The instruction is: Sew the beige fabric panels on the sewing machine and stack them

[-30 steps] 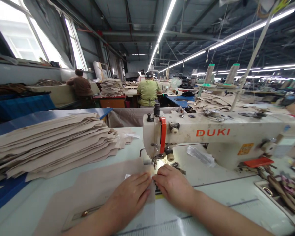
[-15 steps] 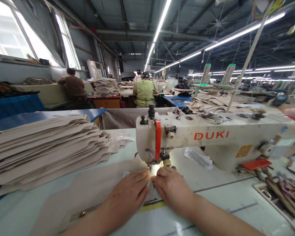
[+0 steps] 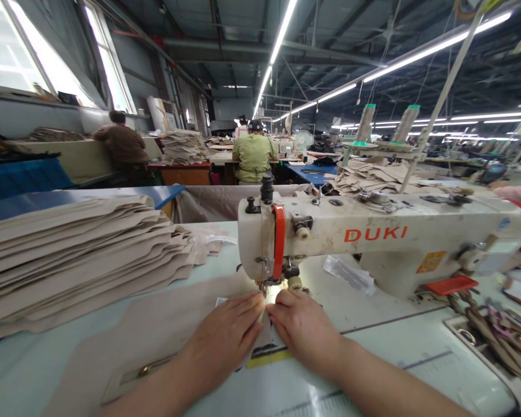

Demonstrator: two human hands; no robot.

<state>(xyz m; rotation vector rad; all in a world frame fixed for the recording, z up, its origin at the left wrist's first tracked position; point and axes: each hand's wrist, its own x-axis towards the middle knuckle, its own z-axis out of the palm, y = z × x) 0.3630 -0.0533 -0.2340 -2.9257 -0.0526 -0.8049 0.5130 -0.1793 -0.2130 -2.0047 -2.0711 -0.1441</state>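
A beige fabric piece [image 3: 165, 313] lies flat on the table and runs under the head of a white sewing machine [image 3: 321, 231]. My left hand [image 3: 230, 324] rests over it just left of the lit needle area, fingers together and pressing its edge. Close beside, my right hand [image 3: 301, 324] has its fingers curled and pinched at the same edge. Both sets of fingertips sit right in front of the presser foot [image 3: 264, 286]. The hands hide most of the edge they grip.
Left of the machine is a tall stack of beige fabric pieces [image 3: 82, 260]. A clear plastic packet [image 3: 349, 275] lies under the machine arm. At right a tray [image 3: 473, 353] holds straps and metal rings. Thread cones [image 3: 364, 124] stand behind; a person in green [image 3: 255, 153] sits ahead.
The view has shifted slightly, with the machine a little higher in the picture. Both hands keep nearly the same place at the needle; no clear fabric travel shows.
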